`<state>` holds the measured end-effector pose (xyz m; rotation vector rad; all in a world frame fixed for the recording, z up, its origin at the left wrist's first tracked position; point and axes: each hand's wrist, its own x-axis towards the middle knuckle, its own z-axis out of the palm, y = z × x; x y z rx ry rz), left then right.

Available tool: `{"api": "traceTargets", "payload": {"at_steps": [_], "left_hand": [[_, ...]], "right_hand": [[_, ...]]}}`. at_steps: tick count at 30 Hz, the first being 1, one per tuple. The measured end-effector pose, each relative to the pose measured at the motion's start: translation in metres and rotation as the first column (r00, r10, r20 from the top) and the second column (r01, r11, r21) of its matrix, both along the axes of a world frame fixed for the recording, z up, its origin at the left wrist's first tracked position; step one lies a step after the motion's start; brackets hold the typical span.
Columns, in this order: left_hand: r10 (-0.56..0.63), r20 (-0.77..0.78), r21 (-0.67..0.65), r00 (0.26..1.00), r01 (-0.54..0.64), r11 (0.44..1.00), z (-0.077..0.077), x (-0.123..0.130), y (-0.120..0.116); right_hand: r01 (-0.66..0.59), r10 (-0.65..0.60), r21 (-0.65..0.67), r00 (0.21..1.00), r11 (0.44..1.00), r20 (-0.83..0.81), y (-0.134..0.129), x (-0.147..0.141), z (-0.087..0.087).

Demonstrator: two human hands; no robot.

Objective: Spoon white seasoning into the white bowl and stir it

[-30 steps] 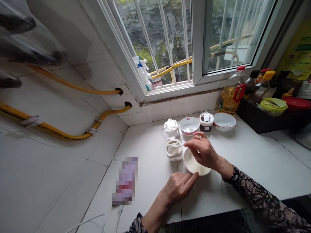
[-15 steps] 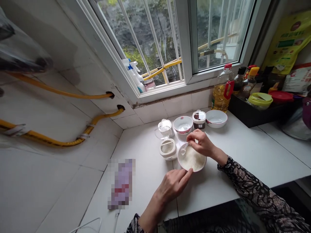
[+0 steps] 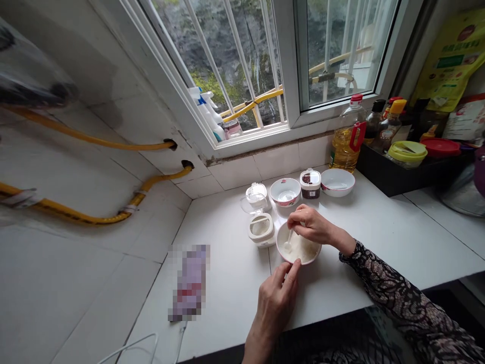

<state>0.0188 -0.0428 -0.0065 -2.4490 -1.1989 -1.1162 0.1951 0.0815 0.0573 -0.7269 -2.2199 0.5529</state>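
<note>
A bowl point(image 3: 305, 249) with a pink rim holds white powder or grains on the white counter. My right hand point(image 3: 308, 224) pinches a small white spoon point(image 3: 288, 245) over it, the spoon's tip at the contents on the bowl's left side. With its fingertips on the near rim, my left hand point(image 3: 278, 298) touches the bowl. Left of the bowl stands an open-topped white container point(image 3: 261, 228) with pale contents. Behind that is another white container point(image 3: 256, 194) with a clear raised lid. An almost bare bowl point(image 3: 285, 192) stands further back.
A lidded jar point(image 3: 310, 184) and a white bowl point(image 3: 338, 183) stand near the wall. Behind them is an oil bottle point(image 3: 345, 139). A black tray point(image 3: 390, 174) at the right holds bottles and jars. A blurred purple item point(image 3: 191, 283) lies at the left.
My right hand has shifted slightly left, and the spoon now stands more upright in the bowl. My left wrist has swung right, while its fingertips stay at the near rim.
</note>
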Motion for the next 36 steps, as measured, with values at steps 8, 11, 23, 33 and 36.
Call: {"api": "traceTargets", "payload": {"at_steps": [8, 11, 23, 33, 36], "left_hand": [[-0.005, -0.032, -0.023, 0.999, 0.005, 1.000, -0.004, -0.004, -0.002], [-0.002, -0.035, -0.017, 0.999, 0.002, 1.000, -0.004, -0.004, -0.003], [0.026, 0.011, -0.027, 1.000, -0.026, 0.999, -0.005, -0.005, -0.003], [0.029, 0.033, -0.023, 0.999, -0.028, 0.999, -0.004, -0.004, -0.003], [0.028, 0.038, -0.013, 0.999, -0.027, 1.000, -0.004, -0.005, -0.003]], "right_hand": [[-0.014, -0.027, -0.306, 0.991, 0.952, -0.130, -0.003, -0.005, 0.000], [-0.026, -0.083, -0.450, 0.972, 0.893, -0.219, 0.001, -0.004, 0.000], [-0.037, -0.250, -0.600, 0.887, 0.799, -0.388, 0.009, -0.003, -0.003], [-0.061, -0.288, -0.655, 0.865, 0.753, -0.411, 0.013, -0.003, -0.006], [-0.078, -0.332, -0.690, 0.834, 0.720, -0.440, 0.016, -0.003, -0.007]]}}
